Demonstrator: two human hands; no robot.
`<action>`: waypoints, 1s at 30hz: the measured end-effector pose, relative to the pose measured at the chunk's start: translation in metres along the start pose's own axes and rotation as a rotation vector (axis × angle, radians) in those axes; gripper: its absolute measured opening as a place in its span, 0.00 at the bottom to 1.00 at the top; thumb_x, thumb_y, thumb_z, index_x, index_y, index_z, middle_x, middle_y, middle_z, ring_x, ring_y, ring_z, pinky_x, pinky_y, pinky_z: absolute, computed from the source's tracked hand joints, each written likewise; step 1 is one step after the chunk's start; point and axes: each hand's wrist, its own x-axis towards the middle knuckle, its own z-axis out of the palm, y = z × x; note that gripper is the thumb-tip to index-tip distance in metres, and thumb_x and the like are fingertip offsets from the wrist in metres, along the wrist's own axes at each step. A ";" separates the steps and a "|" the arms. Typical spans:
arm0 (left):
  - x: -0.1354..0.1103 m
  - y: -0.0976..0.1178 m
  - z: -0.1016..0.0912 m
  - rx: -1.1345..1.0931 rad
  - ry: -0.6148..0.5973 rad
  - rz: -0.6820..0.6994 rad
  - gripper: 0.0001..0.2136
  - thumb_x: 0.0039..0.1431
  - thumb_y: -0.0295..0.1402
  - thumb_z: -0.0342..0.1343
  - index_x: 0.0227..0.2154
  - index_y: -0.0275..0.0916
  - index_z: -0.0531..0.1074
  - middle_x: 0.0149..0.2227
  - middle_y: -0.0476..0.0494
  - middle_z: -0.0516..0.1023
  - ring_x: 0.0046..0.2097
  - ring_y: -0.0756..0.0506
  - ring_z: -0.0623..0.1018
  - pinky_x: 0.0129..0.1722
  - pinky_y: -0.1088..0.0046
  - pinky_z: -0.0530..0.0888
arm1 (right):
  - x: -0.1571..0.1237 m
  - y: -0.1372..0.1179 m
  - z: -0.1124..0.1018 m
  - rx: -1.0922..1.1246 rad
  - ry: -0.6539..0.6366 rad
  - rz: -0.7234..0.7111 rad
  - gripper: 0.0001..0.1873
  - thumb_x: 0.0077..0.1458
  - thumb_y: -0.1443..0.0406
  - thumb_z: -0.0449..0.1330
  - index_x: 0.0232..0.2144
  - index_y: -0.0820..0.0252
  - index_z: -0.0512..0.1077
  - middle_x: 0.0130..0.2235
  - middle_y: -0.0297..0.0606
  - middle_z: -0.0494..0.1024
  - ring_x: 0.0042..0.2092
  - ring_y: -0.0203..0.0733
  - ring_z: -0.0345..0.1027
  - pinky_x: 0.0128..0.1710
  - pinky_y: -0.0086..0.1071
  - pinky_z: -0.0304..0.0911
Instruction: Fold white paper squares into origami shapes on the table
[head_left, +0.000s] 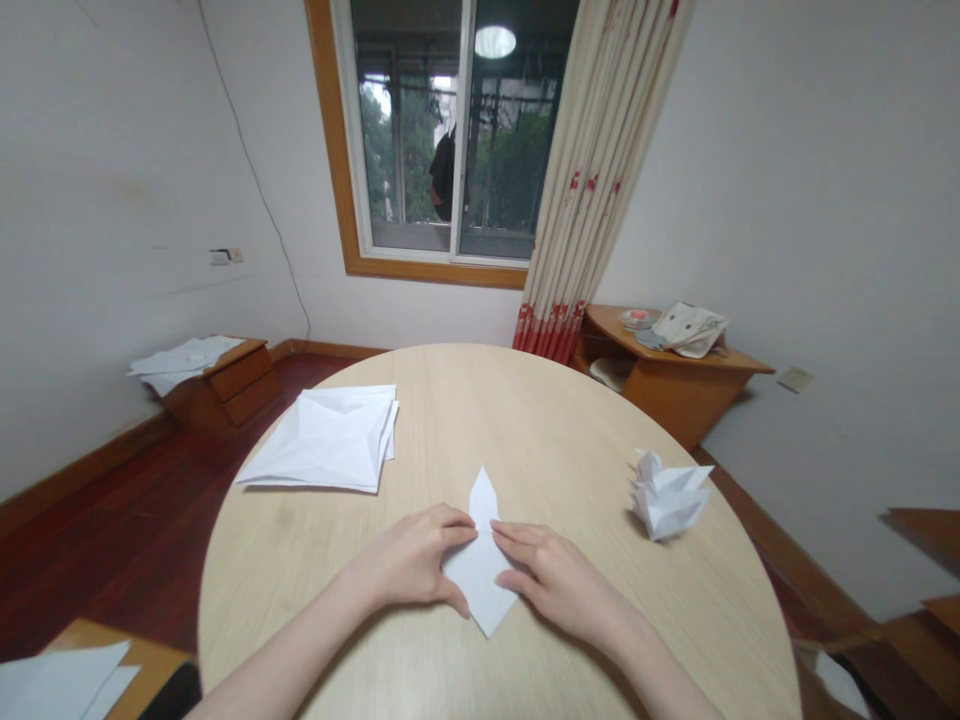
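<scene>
A white sheet of paper folded into a long kite shape (484, 560) lies flat on the round light-wood table (540, 440), pointing away from me. My left hand (416, 560) rests on its left side, fingers curled and pressing the fold near the middle. My right hand (555, 575) lies on its right side, fingers stretched flat toward the centre crease. The fingertips of both hands nearly meet on the paper.
A stack of creased white sheets (326, 440) lies at the table's left. A finished folded paper figure (667, 495) stands at the right. Beyond are a low wooden cabinet (225, 380) with papers, a corner shelf (675, 370) with a bag, a curtain and a window.
</scene>
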 end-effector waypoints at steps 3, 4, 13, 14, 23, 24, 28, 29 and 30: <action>0.000 -0.001 0.000 -0.009 0.005 0.007 0.30 0.44 0.50 0.66 0.49 0.39 0.73 0.50 0.35 0.74 0.51 0.37 0.74 0.51 0.63 0.69 | 0.000 -0.001 -0.003 0.002 -0.012 0.003 0.30 0.52 0.56 0.64 0.56 0.59 0.67 0.59 0.47 0.66 0.59 0.51 0.61 0.60 0.45 0.53; 0.000 -0.001 0.000 -0.015 0.010 0.007 0.30 0.44 0.50 0.66 0.48 0.39 0.74 0.50 0.35 0.75 0.51 0.37 0.74 0.51 0.63 0.69 | 0.000 -0.001 -0.003 0.007 -0.017 -0.002 0.34 0.49 0.54 0.65 0.56 0.59 0.67 0.59 0.48 0.66 0.59 0.51 0.60 0.60 0.46 0.52; 0.000 -0.006 -0.002 -0.072 0.013 -0.001 0.29 0.44 0.51 0.65 0.47 0.41 0.74 0.47 0.38 0.77 0.49 0.38 0.75 0.50 0.65 0.70 | -0.002 0.007 -0.002 0.053 -0.041 -0.041 0.46 0.38 0.49 0.69 0.58 0.58 0.64 0.60 0.48 0.64 0.61 0.53 0.58 0.63 0.49 0.42; 0.000 -0.006 -0.001 -0.069 0.015 0.005 0.29 0.44 0.51 0.65 0.48 0.41 0.74 0.47 0.38 0.77 0.49 0.38 0.75 0.50 0.65 0.70 | -0.002 0.007 -0.002 0.049 -0.036 -0.042 0.46 0.38 0.49 0.70 0.58 0.58 0.64 0.60 0.48 0.64 0.61 0.53 0.58 0.63 0.49 0.42; 0.000 -0.004 -0.001 -0.029 0.012 0.028 0.31 0.45 0.50 0.66 0.50 0.39 0.72 0.47 0.36 0.77 0.49 0.37 0.74 0.49 0.63 0.69 | 0.001 0.006 -0.002 0.010 -0.008 -0.053 0.43 0.38 0.49 0.70 0.56 0.55 0.67 0.58 0.49 0.67 0.58 0.53 0.62 0.60 0.48 0.50; 0.000 -0.004 -0.001 -0.032 0.011 0.028 0.31 0.44 0.50 0.66 0.50 0.39 0.72 0.47 0.36 0.77 0.49 0.37 0.74 0.49 0.64 0.70 | 0.001 0.006 -0.002 0.013 -0.008 -0.055 0.42 0.39 0.49 0.70 0.56 0.55 0.67 0.58 0.49 0.67 0.58 0.52 0.62 0.60 0.47 0.50; 0.000 -0.002 -0.003 -0.038 0.012 0.023 0.33 0.42 0.50 0.67 0.50 0.38 0.72 0.46 0.36 0.77 0.49 0.37 0.74 0.48 0.64 0.70 | -0.001 0.007 -0.003 0.041 -0.012 -0.046 0.42 0.40 0.49 0.69 0.57 0.55 0.66 0.59 0.47 0.67 0.59 0.52 0.60 0.60 0.44 0.52; 0.000 -0.002 -0.003 -0.038 0.015 0.023 0.33 0.42 0.51 0.67 0.50 0.38 0.72 0.46 0.36 0.77 0.49 0.37 0.74 0.48 0.64 0.70 | -0.001 0.008 -0.003 0.050 -0.015 -0.038 0.42 0.40 0.49 0.69 0.57 0.55 0.65 0.59 0.47 0.66 0.59 0.52 0.60 0.60 0.44 0.52; 0.000 -0.002 -0.003 -0.037 0.017 0.025 0.33 0.42 0.51 0.67 0.50 0.38 0.72 0.46 0.36 0.77 0.48 0.37 0.75 0.48 0.64 0.70 | -0.001 0.008 -0.003 0.058 -0.018 -0.030 0.41 0.41 0.50 0.69 0.57 0.55 0.65 0.59 0.46 0.66 0.60 0.51 0.59 0.60 0.44 0.52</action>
